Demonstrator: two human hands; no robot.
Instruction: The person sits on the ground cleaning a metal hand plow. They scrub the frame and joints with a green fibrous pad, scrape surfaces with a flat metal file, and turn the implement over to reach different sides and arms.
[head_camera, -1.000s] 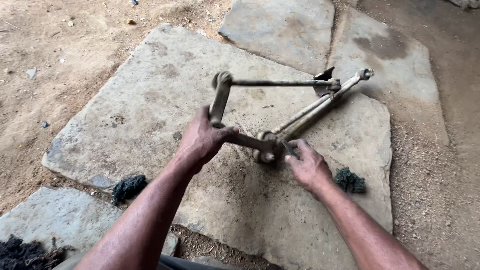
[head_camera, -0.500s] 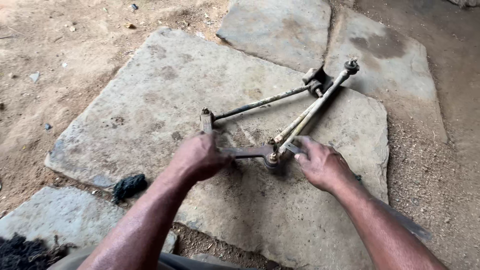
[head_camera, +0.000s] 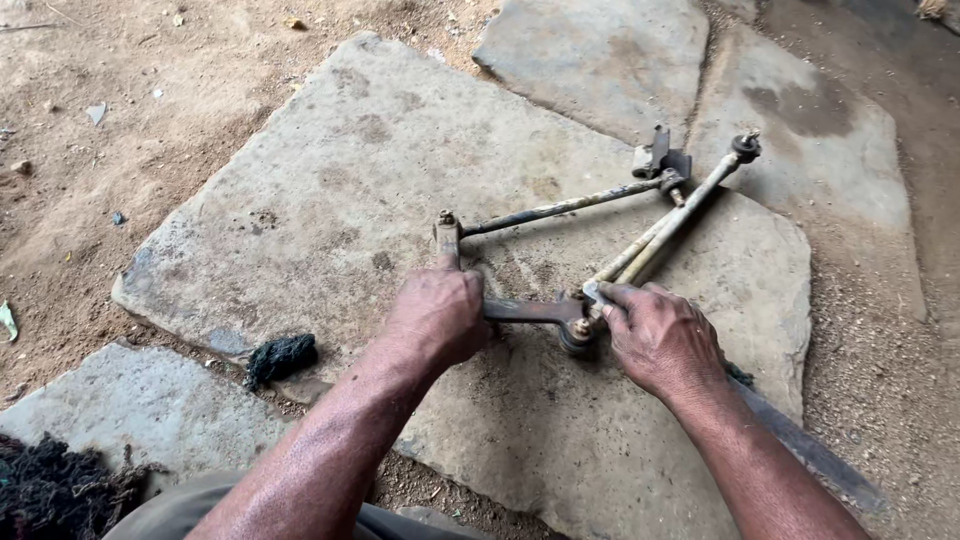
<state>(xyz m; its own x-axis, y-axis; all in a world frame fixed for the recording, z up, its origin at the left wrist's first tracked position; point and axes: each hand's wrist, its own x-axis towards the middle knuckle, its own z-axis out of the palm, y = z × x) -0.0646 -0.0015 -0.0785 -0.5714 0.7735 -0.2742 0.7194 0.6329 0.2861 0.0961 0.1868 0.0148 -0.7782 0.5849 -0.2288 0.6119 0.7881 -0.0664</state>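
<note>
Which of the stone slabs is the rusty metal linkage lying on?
The big middle slab, under both hands; the linkage rests on it, while the slabs beyond and nearer carry none of it.

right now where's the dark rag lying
In the head view the dark rag lies at the near-left edge of the big stone slab, left of the left hand.

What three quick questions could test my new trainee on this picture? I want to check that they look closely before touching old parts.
1. True or false: the rusty rod linkage lies flat on the stone slab.
2. Which hand rests at the joint where the paired rods meet the short flat bar? A) left hand B) right hand
3. Fill in: the dark rag lies at the slab's edge, on the person's ____ side.

Key: 1 true; 2 B; 3 left.
</note>
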